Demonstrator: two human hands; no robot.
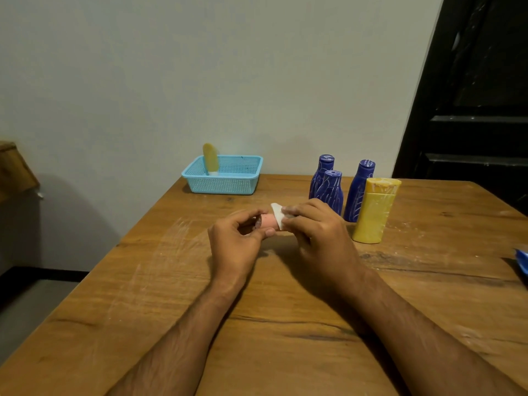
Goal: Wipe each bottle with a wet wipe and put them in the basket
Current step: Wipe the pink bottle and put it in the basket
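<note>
A small pink bottle (268, 220) lies sideways between my hands above the wooden table (171, 281). My left hand (237, 241) grips its left end with curled fingers. My right hand (317, 235) holds a white wet wipe (277, 212) wrapped around the bottle's right part. Behind my right hand stand three blue bottles (358, 192) and a yellow bottle (374, 212). A light blue basket (225, 181) sits at the table's far edge with a pale yellow bottle (211, 161) upright inside it.
A blue object (522, 261) pokes in at the right edge of the table. A grey wall runs behind the table, and a dark door (471, 110) stands at the right. A wooden piece (14, 170) shows at the far left.
</note>
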